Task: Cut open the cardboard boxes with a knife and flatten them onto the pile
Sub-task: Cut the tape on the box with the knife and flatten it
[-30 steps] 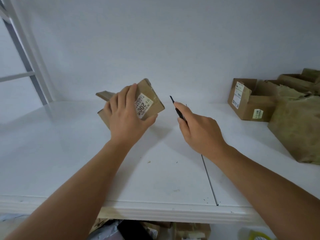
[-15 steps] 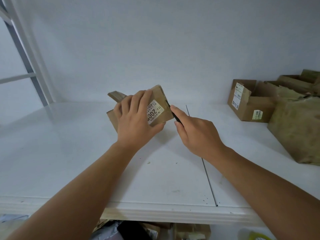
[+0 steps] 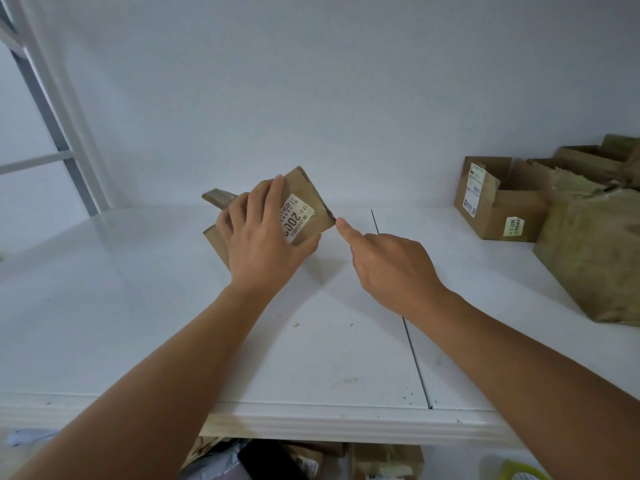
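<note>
Box (image 3: 304, 199) left (others (image 3: 498, 209) right)

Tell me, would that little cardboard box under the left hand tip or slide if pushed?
Probably both. The small box is tilted up on one edge, steadied only by the left hand, so it would likely topple if released. The white table looks smooth, so it may slide. One hand covers it, and a flap is open, suggesting it is light and maybe empty.

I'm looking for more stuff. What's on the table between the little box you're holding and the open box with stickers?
In the head view, only the right hand and bare white table lie between the small box and open box.
</note>
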